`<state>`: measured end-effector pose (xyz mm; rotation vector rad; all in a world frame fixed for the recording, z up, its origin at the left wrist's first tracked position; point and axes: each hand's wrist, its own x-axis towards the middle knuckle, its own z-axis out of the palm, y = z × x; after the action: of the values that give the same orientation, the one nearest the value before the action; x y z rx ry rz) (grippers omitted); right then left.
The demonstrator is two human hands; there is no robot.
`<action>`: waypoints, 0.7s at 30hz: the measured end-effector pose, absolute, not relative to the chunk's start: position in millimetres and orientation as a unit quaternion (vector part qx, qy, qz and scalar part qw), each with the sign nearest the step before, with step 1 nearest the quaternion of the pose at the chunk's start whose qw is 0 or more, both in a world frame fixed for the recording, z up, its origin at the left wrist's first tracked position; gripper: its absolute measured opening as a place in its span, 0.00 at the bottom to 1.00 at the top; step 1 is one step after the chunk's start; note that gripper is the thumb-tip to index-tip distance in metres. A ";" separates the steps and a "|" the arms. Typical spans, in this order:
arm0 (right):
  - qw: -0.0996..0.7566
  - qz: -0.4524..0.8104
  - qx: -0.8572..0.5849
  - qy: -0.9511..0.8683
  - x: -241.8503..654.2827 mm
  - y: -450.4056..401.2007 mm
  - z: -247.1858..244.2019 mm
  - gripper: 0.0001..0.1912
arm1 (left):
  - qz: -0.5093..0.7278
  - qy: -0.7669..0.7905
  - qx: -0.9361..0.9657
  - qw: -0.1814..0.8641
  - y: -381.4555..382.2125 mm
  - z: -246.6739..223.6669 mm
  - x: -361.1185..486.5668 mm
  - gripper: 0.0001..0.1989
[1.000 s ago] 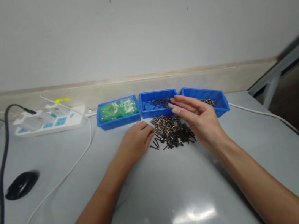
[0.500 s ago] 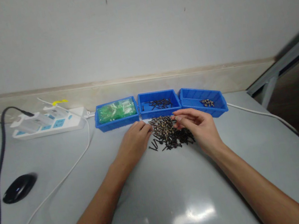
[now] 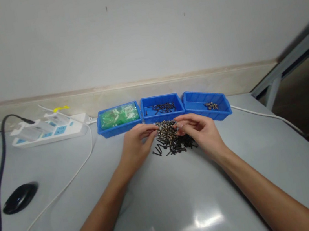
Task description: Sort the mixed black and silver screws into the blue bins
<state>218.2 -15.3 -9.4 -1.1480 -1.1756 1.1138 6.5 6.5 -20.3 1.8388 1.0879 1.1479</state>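
Note:
A mixed pile of dark and brassy screws point(image 3: 173, 140) lies on the grey table. My left hand point(image 3: 140, 144) is at the pile's left edge, thumb and fingertips pinched on something I cannot make out. At the right edge my right hand point(image 3: 199, 129) is closed too, its fingertips together over the screws; what they hold is too small to name. Behind the pile, the middle blue bin point(image 3: 164, 117) holds dark screws. The right blue bin point(image 3: 201, 111) contains a few brassy ones, and the left blue bin point(image 3: 121, 128) a green plastic packet point(image 3: 120, 115).
On the left stand a white power strip point(image 3: 53, 137) with plugs and a black mouse point(image 3: 19, 198). Dark and white cables cross the left side of the table point(image 3: 171, 208). Another white cable point(image 3: 262, 114) runs right from the bins, along the wall.
My left hand has turned, and its thumb and fingertips now show at the pile. My right hand stays over the right side, fingers still pinched. The view has shifted slightly.

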 end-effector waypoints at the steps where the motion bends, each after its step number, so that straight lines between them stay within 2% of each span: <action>1: 0.539 0.473 -0.481 -0.504 217.3 -15.8 -9.8 0.11 | 0.454 0.421 0.670 0.409 4.6 -17.5 8.7 0.07; 3: 0.526 0.480 -0.469 -0.523 214.8 -17.3 -10.7 0.13 | 0.458 0.426 0.608 0.490 1.3 -12.5 12.1 0.10; 5: 0.510 0.493 -0.454 -0.539 212.4 -18.9 -10.9 0.14 | 0.452 0.433 0.583 0.518 -1.2 -9.1 14.5 0.12; 13: 0.461 0.586 -0.445 -0.495 211.9 -21.9 -6.1 0.11 | 0.405 0.421 0.643 0.496 -4.6 -5.6 14.8 0.09; 15: 0.490 0.568 -0.460 -0.475 215.5 -19.5 -6.4 0.12 | 0.364 0.413 0.714 0.432 -3.0 -3.0 7.4 0.09; 18: 0.604 0.455 -0.498 -0.425 224.0 -13.0 -8.8 0.13 | 0.248 0.367 0.846 0.297 0.4 2.2 -7.6 0.08; 21: 0.691 0.324 -0.519 -0.385 232.8 -6.4 -11.1 0.16 | 0.171 0.347 0.880 0.275 3.8 4.0 -18.1 0.04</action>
<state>232.8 -6.4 -11.1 -1.1591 -0.8613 0.7235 -18.1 3.8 4.0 2.3654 0.9339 0.4602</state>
